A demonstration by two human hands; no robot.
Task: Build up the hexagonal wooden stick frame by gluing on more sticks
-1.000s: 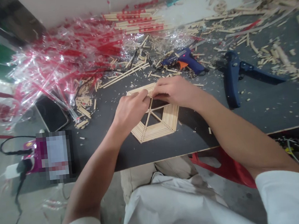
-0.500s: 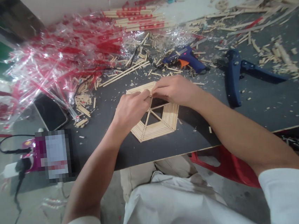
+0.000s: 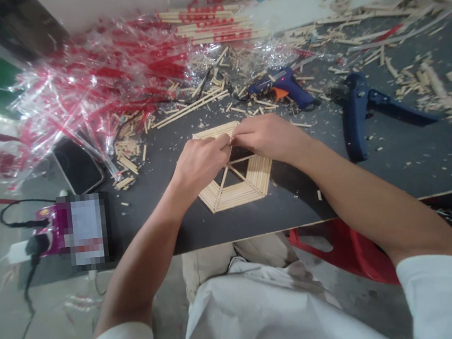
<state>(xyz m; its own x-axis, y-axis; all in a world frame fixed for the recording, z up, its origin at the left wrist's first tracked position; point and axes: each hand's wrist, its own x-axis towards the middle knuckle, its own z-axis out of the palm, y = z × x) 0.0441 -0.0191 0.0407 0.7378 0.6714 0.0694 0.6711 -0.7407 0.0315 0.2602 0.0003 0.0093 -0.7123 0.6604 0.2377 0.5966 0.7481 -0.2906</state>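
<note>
A flat hexagonal frame of thin wooden sticks point(image 3: 238, 196) lies on the dark table, with spokes meeting at its middle and rows of sticks filling the sides. Over its upper left part is my left hand point(image 3: 203, 161), fingers closed in a pinch. My right hand point(image 3: 265, 136) comes in from the right, its thumb and fingers also pinched together. The fingertips of both hands nearly meet just inside the frame's top side. Whatever small piece they pinch is hidden by the fingers.
Beyond the frame lie a blue glue gun point(image 3: 288, 89) and loose sticks point(image 3: 190, 109). A dark blue hand cutter point(image 3: 357, 117) rests at right. Crumpled red-and-clear wrappers point(image 3: 101, 80) pile up at left, near a phone point(image 3: 77, 165) and a purple power strip point(image 3: 53, 228). Stick offcuts point(image 3: 413, 85) litter the table.
The whole view has shifted slightly. Both hands stay pinched at the same part of the frame, with hardly any visible movement.
</note>
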